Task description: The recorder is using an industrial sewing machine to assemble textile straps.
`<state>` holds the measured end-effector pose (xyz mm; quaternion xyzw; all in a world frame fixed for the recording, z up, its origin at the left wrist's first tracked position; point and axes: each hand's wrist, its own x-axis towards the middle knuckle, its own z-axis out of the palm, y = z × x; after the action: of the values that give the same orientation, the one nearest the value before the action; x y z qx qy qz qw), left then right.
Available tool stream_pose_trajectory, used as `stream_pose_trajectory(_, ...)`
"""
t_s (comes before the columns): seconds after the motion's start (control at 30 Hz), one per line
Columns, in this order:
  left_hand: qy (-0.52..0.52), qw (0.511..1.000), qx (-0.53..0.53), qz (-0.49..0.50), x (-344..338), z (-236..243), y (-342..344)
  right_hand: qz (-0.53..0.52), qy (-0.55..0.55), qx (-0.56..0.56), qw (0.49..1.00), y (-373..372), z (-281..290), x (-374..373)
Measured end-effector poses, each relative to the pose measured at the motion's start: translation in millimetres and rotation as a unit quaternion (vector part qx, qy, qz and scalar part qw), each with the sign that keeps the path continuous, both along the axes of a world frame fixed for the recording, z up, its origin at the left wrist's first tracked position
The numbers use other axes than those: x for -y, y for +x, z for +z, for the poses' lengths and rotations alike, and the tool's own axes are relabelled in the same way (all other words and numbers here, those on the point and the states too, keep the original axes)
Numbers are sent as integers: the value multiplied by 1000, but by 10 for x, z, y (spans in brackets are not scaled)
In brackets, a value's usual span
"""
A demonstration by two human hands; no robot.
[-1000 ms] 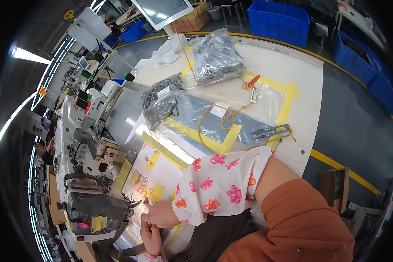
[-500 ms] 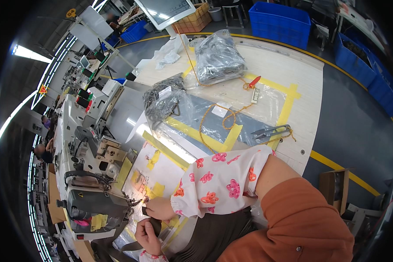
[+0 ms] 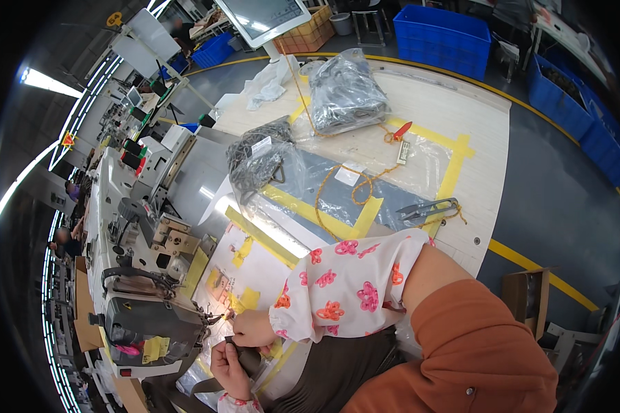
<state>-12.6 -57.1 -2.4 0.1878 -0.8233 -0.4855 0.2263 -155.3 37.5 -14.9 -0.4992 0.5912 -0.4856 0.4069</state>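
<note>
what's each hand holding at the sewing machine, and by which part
The left hand pinches a dark strap near its end. The right hand presses down beside the needle; whether it grips anything cannot be told.

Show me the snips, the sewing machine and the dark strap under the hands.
Snips [image 3: 427,208]: head view, on the metal blades.
Sewing machine [image 3: 145,323]: head view, on its grey head.
Strap [image 3: 249,358]: head view, on the piece between both hands.

One sewing machine [image 3: 141,275], two clear bags of dark parts [image 3: 341,93] [image 3: 258,158], one pair of snips [image 3: 427,208], and three blue bins [image 3: 437,38] [image 3: 561,93] [image 3: 213,49].
</note>
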Motion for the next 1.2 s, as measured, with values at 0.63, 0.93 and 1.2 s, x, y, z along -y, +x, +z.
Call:
stream_pose_trajectory(0.63,-69,994,72,-36,-18,114,0,-66,-76,-36,994,69,-124,26)
stream_pose_trajectory(0.93,61,989,71,-113,71,34,38,-56,-180,-187,964,37,-107,-26)
stream_pose_trajectory(1.2,-6,996,66,-57,74,15,52,-6,-106,-141,984,-31,5,-59)
